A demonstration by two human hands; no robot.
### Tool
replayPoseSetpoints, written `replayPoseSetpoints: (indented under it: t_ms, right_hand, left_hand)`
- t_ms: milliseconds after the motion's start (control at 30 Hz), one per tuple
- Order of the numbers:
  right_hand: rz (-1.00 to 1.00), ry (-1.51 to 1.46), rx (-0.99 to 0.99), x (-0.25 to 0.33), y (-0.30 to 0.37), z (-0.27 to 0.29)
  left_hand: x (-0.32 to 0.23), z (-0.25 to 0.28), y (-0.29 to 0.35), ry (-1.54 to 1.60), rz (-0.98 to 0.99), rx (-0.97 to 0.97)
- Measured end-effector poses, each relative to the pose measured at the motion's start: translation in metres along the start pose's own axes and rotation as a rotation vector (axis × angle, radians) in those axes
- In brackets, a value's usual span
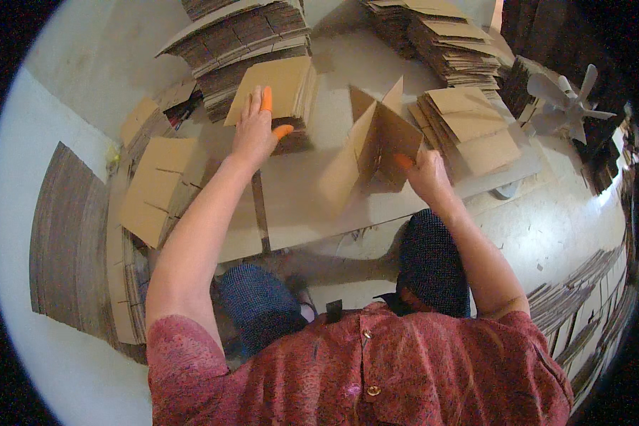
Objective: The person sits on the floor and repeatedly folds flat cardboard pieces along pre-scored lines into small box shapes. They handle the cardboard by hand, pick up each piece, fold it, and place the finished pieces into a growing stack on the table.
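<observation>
My left hand (254,133) lies with its fingers stretched out on the top sheet of a stack of brown cardboard pieces (280,82). Orange finger covers show on two of its digits. To the right, my right hand (429,176) grips the right-hand panel of a cardboard divider (397,138), its orange-covered digit pressed against the board. The divider stands on the table with its panels crossing and fanned out in an X. Its near left panel is blurred. Most of the right hand's other fingers are hidden behind the board.
Slotted cardboard sheets (468,124) lie beside the divider on the pale table (298,213). Taller cardboard stacks (252,35) rise at the back. More slotted cardboard (160,184) stands at the left, near a white wall. A fan (569,99) stands at the right.
</observation>
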State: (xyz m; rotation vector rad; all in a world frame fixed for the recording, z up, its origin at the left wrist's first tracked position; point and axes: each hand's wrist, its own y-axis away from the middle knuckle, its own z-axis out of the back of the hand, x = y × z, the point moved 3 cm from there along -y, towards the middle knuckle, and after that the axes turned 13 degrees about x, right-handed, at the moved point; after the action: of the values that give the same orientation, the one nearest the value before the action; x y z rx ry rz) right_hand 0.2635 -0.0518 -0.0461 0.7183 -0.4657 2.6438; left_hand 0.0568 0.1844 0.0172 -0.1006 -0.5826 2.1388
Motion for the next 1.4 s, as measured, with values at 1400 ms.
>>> replayPoseSetpoints:
  t_ms: [1400]
  right_hand:
    - [0.238,-0.826,0.002,0.061,0.02,0.062]
  left_hand:
    - [-0.118,0.07,0.088,0.894,-0.056,0.056]
